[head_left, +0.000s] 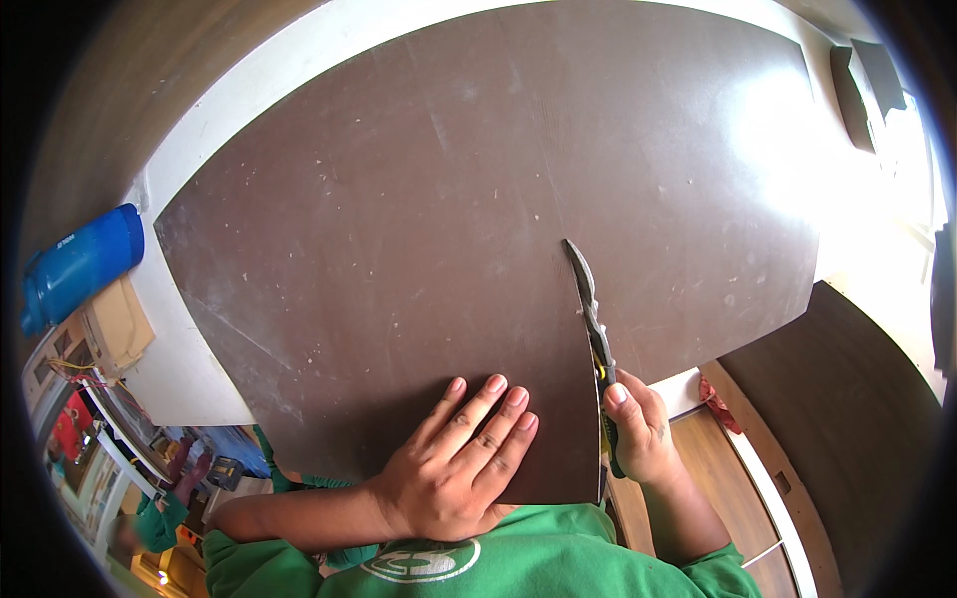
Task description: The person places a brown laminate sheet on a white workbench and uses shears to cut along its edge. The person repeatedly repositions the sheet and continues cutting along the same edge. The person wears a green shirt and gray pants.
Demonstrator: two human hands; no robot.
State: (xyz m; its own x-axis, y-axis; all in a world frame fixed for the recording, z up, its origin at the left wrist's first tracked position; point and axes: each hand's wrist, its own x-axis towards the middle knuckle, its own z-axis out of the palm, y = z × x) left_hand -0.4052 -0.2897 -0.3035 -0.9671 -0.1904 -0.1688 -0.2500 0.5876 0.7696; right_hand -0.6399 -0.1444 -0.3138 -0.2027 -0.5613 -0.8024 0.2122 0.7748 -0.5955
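Observation:
A large dark brown sheet [419,219] lies on a white surface, with a cut running up from its near edge. My right hand [635,424] grips the dark, yellow-marked handles of a pair of metal snips [588,299], whose long jaws sit in the cut and point away from me. I cannot tell whether the jaws are parted. Just left of the cut, my left hand [459,458] lies flat on the near part of the sheet, fingers extended and holding nothing.
A blue cylindrical object [80,267] lies at the left edge near beige boards [120,329]. Another dark panel [827,409] is at the right, beside a wooden surface [728,478] and a red cloth [721,404]. People in green [150,523] are at lower left among clutter.

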